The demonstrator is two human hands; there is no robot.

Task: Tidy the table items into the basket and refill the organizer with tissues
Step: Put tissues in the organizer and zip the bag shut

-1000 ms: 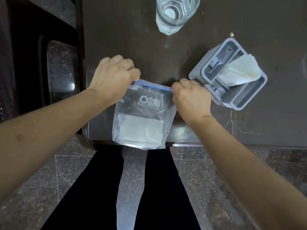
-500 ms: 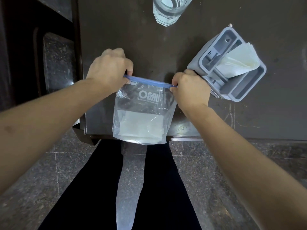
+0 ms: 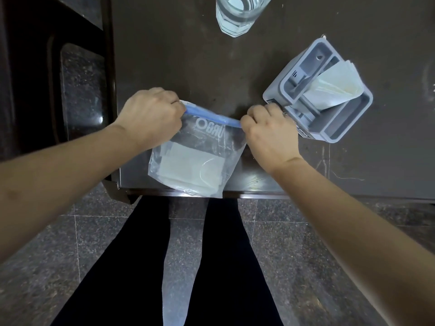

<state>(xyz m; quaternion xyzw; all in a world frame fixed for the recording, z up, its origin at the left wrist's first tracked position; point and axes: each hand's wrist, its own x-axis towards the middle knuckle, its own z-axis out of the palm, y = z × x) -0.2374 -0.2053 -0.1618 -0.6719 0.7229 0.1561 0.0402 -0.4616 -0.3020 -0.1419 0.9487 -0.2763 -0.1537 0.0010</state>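
The table (image 3: 259, 67), dark and bare over most of its top, carries three items. The organizer (image 3: 348, 128), grey, stands at right, turned at an angle, with a sheaf of tissues (image 3: 336, 88) leaning out of its far compartment; the near compartments look empty. No basket is in view. The glass (image 3: 240, 17) stands at the far edge, well apart from the work.

The bag (image 3: 200, 158), clear plastic with a white stack of tissues inside, hangs over the near table edge in front of the person. Its blue zip strip (image 3: 211, 116) runs between the two hands.

The left hand (image 3: 150, 118) is clamped on the left end of the strip. The right hand (image 3: 270, 135) is clamped on the right end, just beside the organizer's near corner. Whether the right hand touches the organizer cannot be told.

Change noted: a second ago the strip sagged and the bag mouth looked slack; the strip is now drawn straight and taut, and the hands sit a little further apart.

Judgement: the seal is being worked along its length, most likely pressed shut, the organizer having taken its tissues. If so, the refill is near done and the bag remains to be stowed. Whether the seal is fully closed cannot be told.
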